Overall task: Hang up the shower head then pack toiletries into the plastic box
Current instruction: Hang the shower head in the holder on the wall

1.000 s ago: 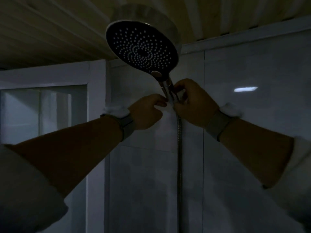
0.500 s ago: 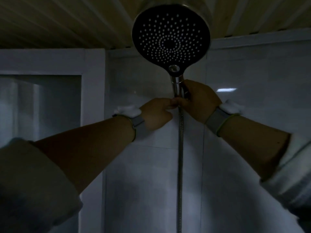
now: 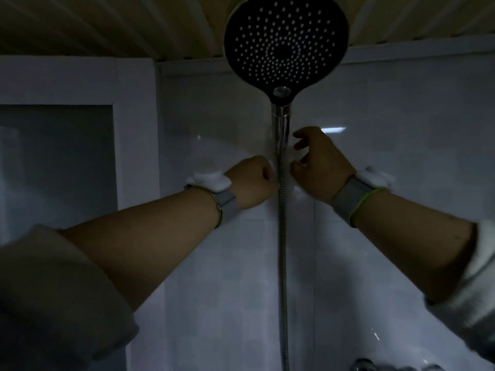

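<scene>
While the shower head (image 3: pixel 286 42) stands upright high on the wall (image 3: pixel 401 183), we note our left hand (image 3: pixel 250 182) curled against its hose (image 3: pixel 282 250); our right hand (image 3: pixel 320 163) hangs loosely open beside the handle.

No writing, label, brand or number can be read anywhere in this dim view, not on the shower head (image 3: pixel 286 41), the wall tiles (image 3: pixel 401 108) or the wristbands (image 3: pixel 348 199).

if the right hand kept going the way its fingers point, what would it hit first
Most likely the shower head's chrome handle: the right hand has its curled fingers aimed left at it, with a small gap. Depth is unclear in the dim light.
</scene>
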Motion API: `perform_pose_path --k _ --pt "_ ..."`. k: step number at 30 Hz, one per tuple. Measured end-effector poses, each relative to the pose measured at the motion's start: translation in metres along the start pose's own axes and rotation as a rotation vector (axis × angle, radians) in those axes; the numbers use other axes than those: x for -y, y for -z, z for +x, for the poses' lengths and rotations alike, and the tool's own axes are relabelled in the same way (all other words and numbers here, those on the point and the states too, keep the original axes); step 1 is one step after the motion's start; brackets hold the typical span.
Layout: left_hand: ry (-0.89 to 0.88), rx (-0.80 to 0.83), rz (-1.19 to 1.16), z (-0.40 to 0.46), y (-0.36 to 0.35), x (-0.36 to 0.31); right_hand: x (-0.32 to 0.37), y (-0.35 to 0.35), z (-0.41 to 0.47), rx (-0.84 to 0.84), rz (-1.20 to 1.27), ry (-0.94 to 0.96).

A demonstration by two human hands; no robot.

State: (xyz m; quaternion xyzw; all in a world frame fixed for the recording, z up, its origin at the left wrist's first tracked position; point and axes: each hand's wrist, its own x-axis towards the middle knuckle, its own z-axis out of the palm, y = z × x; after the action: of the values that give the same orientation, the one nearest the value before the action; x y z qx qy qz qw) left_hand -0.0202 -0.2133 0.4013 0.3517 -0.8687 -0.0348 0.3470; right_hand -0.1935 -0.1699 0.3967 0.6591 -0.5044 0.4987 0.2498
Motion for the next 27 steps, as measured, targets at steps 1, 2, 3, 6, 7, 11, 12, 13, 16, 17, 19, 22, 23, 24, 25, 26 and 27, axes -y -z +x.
perform_pose_path --k 1,2,3,6,7,11,12,13,16,17,19,22,23,24,25,26,27 --pt "-0.013 0.008 -0.001 -0.004 -0.004 -0.001 -0.001 0.003 -0.007 0.021 -0.018 -0.032" --pt "-0.026 0.017 -0.002 -0.008 -0.008 -0.002 -0.002 0.005 -0.014 0.049 -0.041 -0.062" --pt "-0.039 0.036 -0.005 -0.011 -0.012 -0.002 -0.003 0.007 -0.022 0.081 -0.068 -0.086" --pt "-0.065 0.084 -0.019 -0.022 -0.028 -0.004 -0.004 0.014 -0.047 0.166 -0.156 -0.102" --pt "-0.070 0.100 -0.025 -0.026 -0.034 -0.006 -0.004 0.017 -0.056 0.192 -0.185 -0.107" --pt "-0.073 0.163 -0.042 -0.044 -0.059 -0.021 -0.003 0.028 -0.096 0.245 -0.234 -0.168" --pt "-0.075 0.170 -0.029 -0.049 -0.067 -0.024 -0.003 0.030 -0.109 0.261 -0.271 -0.165" --pt "-0.086 0.182 -0.018 -0.054 -0.075 -0.028 -0.003 0.033 -0.122 0.294 -0.313 -0.158" --pt "-0.089 0.213 -0.031 -0.076 -0.106 -0.043 -0.005 0.044 -0.161 0.384 -0.363 -0.202" --pt "-0.080 0.233 -0.049 -0.086 -0.118 -0.050 -0.005 0.049 -0.174 0.405 -0.350 -0.234" --pt "-0.077 0.256 -0.054 -0.096 -0.129 -0.056 -0.004 0.055 -0.188 0.401 -0.328 -0.263" --pt "-0.069 0.305 -0.100 -0.118 -0.157 -0.076 -0.005 0.077 -0.228 0.437 -0.315 -0.328" --pt "-0.076 0.312 -0.117 -0.124 -0.168 -0.082 -0.007 0.084 -0.243 0.452 -0.316 -0.359" --pt "-0.078 0.322 -0.133 -0.131 -0.178 -0.088 -0.010 0.090 -0.258 0.464 -0.319 -0.385" --pt "-0.078 0.339 -0.151 -0.138 -0.188 -0.094 -0.013 0.096 -0.272 0.476 -0.315 -0.419" --pt "-0.077 0.359 -0.168 -0.144 -0.199 -0.099 -0.016 0.102 -0.286 0.486 -0.311 -0.459" --pt "-0.084 0.377 -0.180 -0.150 -0.210 -0.105 -0.019 0.109 -0.300 0.497 -0.313 -0.502"
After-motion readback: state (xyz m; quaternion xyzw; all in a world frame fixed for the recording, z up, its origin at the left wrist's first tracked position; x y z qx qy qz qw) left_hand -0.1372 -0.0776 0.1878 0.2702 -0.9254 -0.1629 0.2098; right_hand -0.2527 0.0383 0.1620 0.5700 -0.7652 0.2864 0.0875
